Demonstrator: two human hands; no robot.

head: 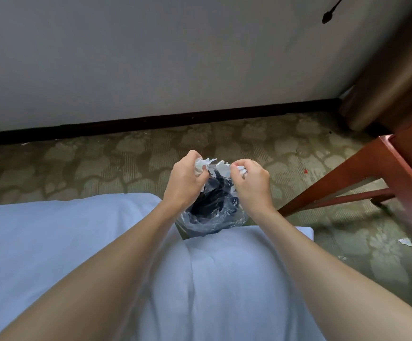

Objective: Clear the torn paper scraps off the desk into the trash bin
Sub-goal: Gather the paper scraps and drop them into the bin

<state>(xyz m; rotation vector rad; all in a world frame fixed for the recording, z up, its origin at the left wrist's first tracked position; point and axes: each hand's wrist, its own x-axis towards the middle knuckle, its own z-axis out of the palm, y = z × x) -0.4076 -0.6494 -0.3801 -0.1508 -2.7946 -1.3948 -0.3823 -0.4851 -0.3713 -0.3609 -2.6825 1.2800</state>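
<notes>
1. A pale grey wall point(151, 57) fills the far half of the view, with a black skirting board point(175, 119) along its foot.
2. A pale blue-white cloth point(52, 242) covers the near left and near middle. Both bare forearms reach over it toward the far side.
3. The floor is a green-brown carpet point(77, 163) with a leaf pattern, lying between the cloth and the wall.
4. A brown curtain point(392, 70) hangs at the far right.
5. Under the curtain, the red-brown wooden counter point(409, 148) enters from the right edge. Its slanted leg point(335, 183) comes down to the carpet just right of the right wrist.
6. The trash bin point(212, 212) stands on the carpet just beyond the cloth edge. It is dark inside and lined with a thin clear plastic bag. Its mouth lies between the two wrists and below the hands.
7. The left hand point(185, 180) has its fingers curled around a crumpled bunch of white paper scraps point(200, 166).
8. The right hand point(251, 183) is curled in the same way around a second bunch point(224, 168) of scraps. The two bunches almost meet, directly above the far rim of the bin.
9. One loose scrap point(405, 241) lies on the carpet at the near right, well apart from the bin and hands.
</notes>
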